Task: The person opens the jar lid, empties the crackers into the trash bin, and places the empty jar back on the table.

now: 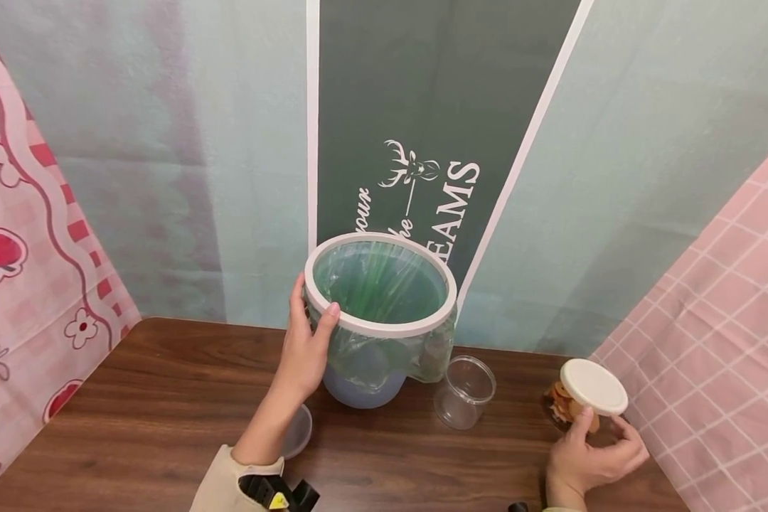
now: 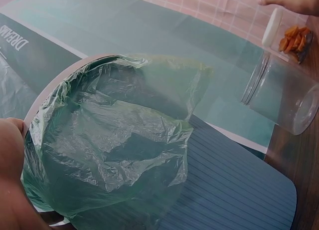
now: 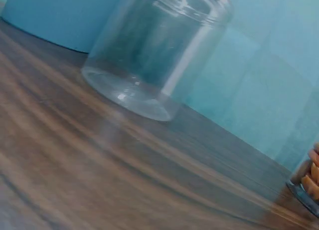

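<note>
My left hand (image 1: 307,348) grips the white rim ring of a blue trash can (image 1: 365,384) at its left side, thumb over the front of the ring. A green plastic bag (image 2: 114,140) lines the can and hangs over the outside. At the right, my right hand (image 1: 598,455) is beside a clear jar of orange-brown pieces (image 2: 296,43) with a white lid (image 1: 594,386). Its thumb and fingers are spread at the lid's near edge; the left wrist view shows a small gap between hand and jar. The right hand is out of the right wrist view.
An uncovered clear jar (image 1: 464,395) stands just right of the trash can. A round translucent lid (image 1: 299,430) lies partly behind my left forearm. The wooden table (image 1: 185,398) meets a green cloth backdrop behind and a pink checked cloth (image 1: 729,341) at the right.
</note>
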Available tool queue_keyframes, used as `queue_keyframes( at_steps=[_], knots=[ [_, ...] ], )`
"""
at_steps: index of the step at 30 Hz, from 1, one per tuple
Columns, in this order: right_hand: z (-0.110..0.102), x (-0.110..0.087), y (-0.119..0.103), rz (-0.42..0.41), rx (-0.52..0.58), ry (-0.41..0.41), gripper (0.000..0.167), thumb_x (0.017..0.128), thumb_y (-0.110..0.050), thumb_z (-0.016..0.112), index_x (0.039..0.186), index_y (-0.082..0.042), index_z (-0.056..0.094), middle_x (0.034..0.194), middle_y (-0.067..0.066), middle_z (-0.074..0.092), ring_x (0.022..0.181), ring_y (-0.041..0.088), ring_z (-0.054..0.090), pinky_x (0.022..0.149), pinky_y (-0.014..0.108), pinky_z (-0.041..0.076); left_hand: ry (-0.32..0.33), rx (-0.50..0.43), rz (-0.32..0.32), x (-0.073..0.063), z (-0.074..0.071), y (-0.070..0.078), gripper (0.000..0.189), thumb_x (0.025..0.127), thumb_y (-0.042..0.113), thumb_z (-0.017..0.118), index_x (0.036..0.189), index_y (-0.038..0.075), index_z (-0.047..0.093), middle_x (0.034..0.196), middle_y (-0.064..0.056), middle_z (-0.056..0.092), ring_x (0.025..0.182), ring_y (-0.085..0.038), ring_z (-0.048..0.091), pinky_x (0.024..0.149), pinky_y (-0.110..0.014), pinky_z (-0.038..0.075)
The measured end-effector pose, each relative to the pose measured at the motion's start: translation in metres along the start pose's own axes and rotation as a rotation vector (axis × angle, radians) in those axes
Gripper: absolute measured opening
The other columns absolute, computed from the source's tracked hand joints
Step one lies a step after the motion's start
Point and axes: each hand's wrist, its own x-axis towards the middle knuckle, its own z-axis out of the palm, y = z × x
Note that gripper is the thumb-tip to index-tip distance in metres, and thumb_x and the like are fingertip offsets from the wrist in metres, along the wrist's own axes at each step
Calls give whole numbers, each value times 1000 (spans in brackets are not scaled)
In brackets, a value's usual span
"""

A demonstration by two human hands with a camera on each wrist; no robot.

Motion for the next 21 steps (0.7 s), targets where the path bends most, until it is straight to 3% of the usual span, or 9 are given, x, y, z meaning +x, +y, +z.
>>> queue_keyframes(
  at_steps=[3,7,11,14,21],
  knots=[
    [-1,4,5,41,-25,-8,55,82,-48,78,104,0,61,102,-20,40,101,-5,40,97,22,32,1,-2,5,0,0,0,83,101,50,52,163,28,2,170,-4,11,157,-30,17,121,-64,23],
    [-5,8,9,83,-51,-54,61,78,-50,82,124,-19,56,110,-18,40,111,2,41,106,28,31,3,-4,12,0,0,0,82,101,48,52,163,29,2,170,-4,11,156,-29,17,121,-63,23],
    [-8,11,11,141,-67,-138,82,76,-45,86,143,-16,47,131,-1,49,132,19,42,117,30,27,3,-8,16,0,1,0,82,101,49,53,163,32,2,170,-3,11,156,-27,18,122,-62,23],
    [-10,13,12,227,-84,-227,96,76,-40,87,153,-15,36,152,12,40,147,24,32,123,28,18,-1,-6,17,1,1,0,82,101,50,53,162,32,1,170,-3,11,156,-27,18,122,-62,23],
    [-7,16,12,398,-156,-422,116,77,-44,85,163,-18,12,169,10,16,158,25,11,129,37,7,3,-1,9,0,0,1,82,101,50,53,162,33,2,170,-4,11,156,-28,19,122,-61,24]
  ],
)
